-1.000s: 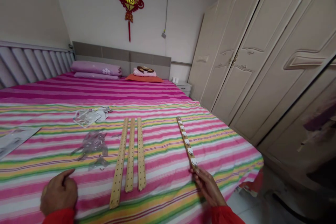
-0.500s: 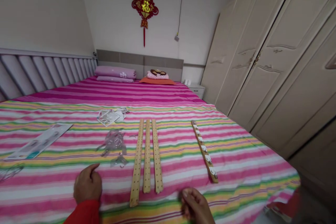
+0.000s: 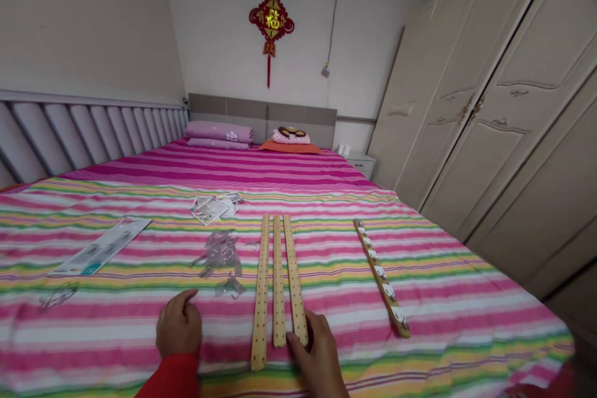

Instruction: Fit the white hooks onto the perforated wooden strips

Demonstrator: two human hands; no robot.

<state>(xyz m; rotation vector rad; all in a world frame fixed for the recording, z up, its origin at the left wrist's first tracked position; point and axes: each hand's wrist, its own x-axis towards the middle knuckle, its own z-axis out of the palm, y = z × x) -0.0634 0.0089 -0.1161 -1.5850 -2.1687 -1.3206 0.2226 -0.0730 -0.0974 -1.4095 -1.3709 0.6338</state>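
Three pale wooden strips with rows of holes point(image 3: 278, 280) lie side by side on the striped bedspread point(image 3: 140, 317). My right hand point(image 3: 318, 354) pinches the near end of the rightmost strip, thumb and fingers closed on it. My left hand point(image 3: 178, 329) rests on the bedspread left of the strips, fingers curled, index finger out, holding nothing. A fourth wooden strip fitted with several white hooks point(image 3: 380, 273) lies apart to the right. Clear plastic bags of small metal parts point(image 3: 220, 255) lie just beyond my left hand.
A flat printed package point(image 3: 100, 247) and torn packets point(image 3: 212, 208) lie further left on the bed. Pillows point(image 3: 219, 133) sit at the headboard. A cream wardrobe point(image 3: 489, 112) stands along the right side. A red knot ornament point(image 3: 271, 20) hangs on the far wall.
My right hand left the hooked strip at the right and moved left to grip the end of the rightmost plain strip. The view swung right to left; my left hand stayed on the bedspread.
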